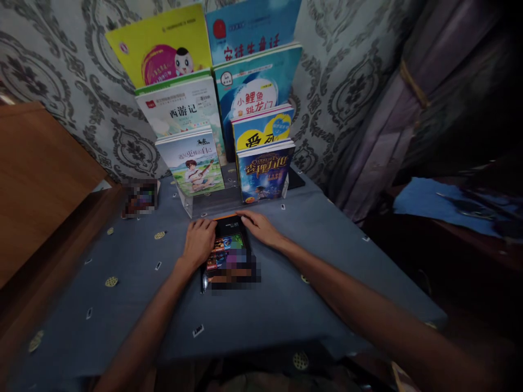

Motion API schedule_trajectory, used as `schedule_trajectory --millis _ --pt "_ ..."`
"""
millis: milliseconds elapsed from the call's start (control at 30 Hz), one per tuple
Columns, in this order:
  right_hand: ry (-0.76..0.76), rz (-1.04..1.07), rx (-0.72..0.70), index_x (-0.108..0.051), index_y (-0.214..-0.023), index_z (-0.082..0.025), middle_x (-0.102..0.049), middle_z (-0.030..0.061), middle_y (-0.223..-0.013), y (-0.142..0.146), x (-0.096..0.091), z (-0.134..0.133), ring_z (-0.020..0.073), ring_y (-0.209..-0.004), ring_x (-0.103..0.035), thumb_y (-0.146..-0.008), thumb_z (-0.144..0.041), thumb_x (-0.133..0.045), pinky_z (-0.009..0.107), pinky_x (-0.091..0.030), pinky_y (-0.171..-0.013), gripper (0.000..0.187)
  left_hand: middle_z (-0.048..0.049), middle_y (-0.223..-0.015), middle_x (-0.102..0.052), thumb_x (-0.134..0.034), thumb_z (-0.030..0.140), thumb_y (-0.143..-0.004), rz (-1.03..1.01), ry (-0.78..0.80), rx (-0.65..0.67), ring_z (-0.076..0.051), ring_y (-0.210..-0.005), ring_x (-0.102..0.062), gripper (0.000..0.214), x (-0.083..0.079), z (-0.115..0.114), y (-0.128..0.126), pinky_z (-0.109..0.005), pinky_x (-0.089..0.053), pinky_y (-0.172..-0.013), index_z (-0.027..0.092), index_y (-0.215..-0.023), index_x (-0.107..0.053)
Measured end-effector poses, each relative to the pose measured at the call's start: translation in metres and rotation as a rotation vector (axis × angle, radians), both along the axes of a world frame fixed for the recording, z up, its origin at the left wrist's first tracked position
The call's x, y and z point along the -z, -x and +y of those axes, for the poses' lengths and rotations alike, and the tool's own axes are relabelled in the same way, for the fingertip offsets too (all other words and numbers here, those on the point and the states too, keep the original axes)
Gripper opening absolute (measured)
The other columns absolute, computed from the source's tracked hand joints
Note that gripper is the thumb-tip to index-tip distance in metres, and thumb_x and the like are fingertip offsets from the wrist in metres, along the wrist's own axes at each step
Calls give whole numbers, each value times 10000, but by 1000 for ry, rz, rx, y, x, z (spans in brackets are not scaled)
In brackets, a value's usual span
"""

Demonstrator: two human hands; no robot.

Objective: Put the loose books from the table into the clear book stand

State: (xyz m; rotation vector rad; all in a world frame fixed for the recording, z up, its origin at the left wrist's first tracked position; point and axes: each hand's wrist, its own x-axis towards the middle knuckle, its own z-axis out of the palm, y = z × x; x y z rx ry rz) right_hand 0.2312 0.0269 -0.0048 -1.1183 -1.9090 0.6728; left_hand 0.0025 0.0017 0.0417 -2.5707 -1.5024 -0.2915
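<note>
A dark book (229, 243) with small coloured pictures on its cover lies flat on the cloth-covered table, its lower part pixelated. My left hand (199, 241) is on its left edge, back of the hand up, with bent fingers gripping the side. At the upper right corner, my right hand (261, 227) holds the book's edge between its fingertips; the fingers are partly hidden by the hand itself. Just beyond the book stands a clear display rack (212, 202) of upright children's books, including a blue book (263, 173) and a book with a guitar player (195, 166) in front.
A patterned grey-blue cloth (134, 305) covers the table. Another pixelated item (141, 198) lies at the back left, close to a wooden panel (44, 169). A curtain (379, 120) is gathered at right, with a blue cloth (441, 204) on a surface past it.
</note>
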Motion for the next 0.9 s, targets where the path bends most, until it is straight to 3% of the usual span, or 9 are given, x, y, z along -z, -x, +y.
schedule_trajectory --millis 167,233,467,700,900 --pt "-51 -26 1 -638 -1292 -209 -704 90 -1265 -1 9 3 222 -1183 -647 -990 -228 -430 450 -503 -1037 368 -83 -1342 -658 -434 287 -1018 -156 95 292 -238 -1310 -548 335 8 -10 -25 -447 -409 -1097 214 -1290 -615" --pt "-84 -58 -2 -630 -1299 -207 -699 88 -1269 -2 11 2 216 -1196 -636 -972 -179 -433 453 -499 -1044 383 -92 -1397 -625 -444 326 -1020 -157 116 349 -240 -1369 -503 352 12 -14 -31 -474 -366 -1139 212 -1312 -605" --pt "-164 -139 -11 -624 -1292 -178 -697 115 -1247 2 5 -7 219 -1192 -625 -926 -70 -410 447 -495 -1049 437 -108 -1424 -602 -463 318 -1013 -158 140 355 -246 -1388 -492 357 14 -20 -31 -510 -344 -1157 201 -1313 -616" --pt "-172 -165 -19 -609 -1302 -173 -683 125 -1265 5 1 -10 239 -1205 -612 -907 -65 -441 466 -491 -1055 442 -97 -1349 -656 -461 301 -1006 -168 179 518 -239 -1359 -524 342 12 -46 -29 -509 -378 -1140 245 -1286 -649" --pt "-169 -198 -15 -620 -1274 -144 -668 144 -1284 6 0 -11 242 -1224 -601 -912 -92 -477 457 -479 -1071 393 -96 -1359 -646 -478 302 -1001 -137 167 529 -240 -1361 -523 329 8 -61 -29 -498 -393 -1139 241 -1276 -650"
